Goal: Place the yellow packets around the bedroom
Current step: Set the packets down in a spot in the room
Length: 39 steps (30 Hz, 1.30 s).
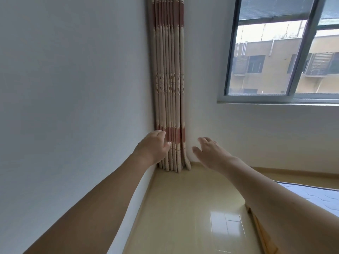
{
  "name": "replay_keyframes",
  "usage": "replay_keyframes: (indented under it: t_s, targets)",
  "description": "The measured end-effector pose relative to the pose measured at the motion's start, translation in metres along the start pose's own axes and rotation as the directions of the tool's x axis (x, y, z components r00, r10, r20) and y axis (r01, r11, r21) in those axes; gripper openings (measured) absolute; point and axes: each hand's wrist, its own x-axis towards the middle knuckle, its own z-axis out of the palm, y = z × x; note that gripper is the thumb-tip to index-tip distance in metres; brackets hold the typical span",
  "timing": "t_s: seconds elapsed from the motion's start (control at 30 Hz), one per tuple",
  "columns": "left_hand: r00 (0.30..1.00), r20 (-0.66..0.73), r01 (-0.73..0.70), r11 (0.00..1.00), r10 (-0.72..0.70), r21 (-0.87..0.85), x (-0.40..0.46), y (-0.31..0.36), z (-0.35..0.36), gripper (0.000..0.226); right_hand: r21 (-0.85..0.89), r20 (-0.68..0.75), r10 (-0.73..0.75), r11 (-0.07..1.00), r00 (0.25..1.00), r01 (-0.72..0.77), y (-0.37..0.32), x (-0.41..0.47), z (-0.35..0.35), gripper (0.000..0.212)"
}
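Reaching into the room corner, both bare arms stretch toward the gathered beige-and-red pleated curtain (169, 107). No yellow packet is visible anywhere, so its place cannot be told. A good placement here would likely mean parting the folds gently and tucking a packet low against the glossy cream tiled floor (183, 208). Left hand (153, 145) curls against the pleats, holding nothing visible; right hand (209, 150) hovers beside them, fingers spread, empty.

head view | faces room corner | curtain (169, 99) near
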Motion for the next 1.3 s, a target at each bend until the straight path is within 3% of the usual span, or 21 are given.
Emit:
replay_keyframes:
  t_s: [0.13, 0.3, 0.5, 0.9, 1.17, 1.3]
  targets:
    - [0.997, 0.019, -0.072, 0.997, 0.071, 0.008, 0.099, -0.008, 0.038, 0.054, 0.008, 0.002, 0.042, 0.999, 0.999, -0.042, 0.040, 0.084, 0.006, 0.050]
    - [0.994, 0.038, -0.102, 0.995, 0.101, 0.022, 0.228, -0.007, 0.068, 0.033, 0.051, -0.041, 0.103, 0.994, 0.994, -0.101, 0.097, 0.193, -0.009, 0.056]
    - [0.980, 0.006, -0.199, 0.979, 0.199, 0.034, 0.379, 0.014, 0.095, 0.058, 0.072, -0.108, 0.163, 0.985, 0.981, -0.155, 0.162, 0.308, -0.035, 0.054]
    - [0.918, 0.064, -0.393, 0.919, 0.392, 0.016, 0.669, 0.069, 0.227, 0.061, 0.052, -0.118, 0.326, 0.945, 0.938, -0.322, 0.340, 0.533, -0.026, 0.058]
    - [0.849, 0.043, -0.522, 0.848, 0.527, -0.087, 0.878, 0.167, 0.293, 0.060, 0.021, -0.220, 0.460, 0.884, 0.860, -0.467, 0.480, 0.660, -0.077, 0.058]
    - [0.773, 0.101, -0.609, 0.777, 0.626, -0.159, 0.942, 0.245, 0.351, 0.061, 0.017, -0.216, 0.558, 0.823, 0.801, -0.568, 0.566, 0.691, -0.094, 0.057]
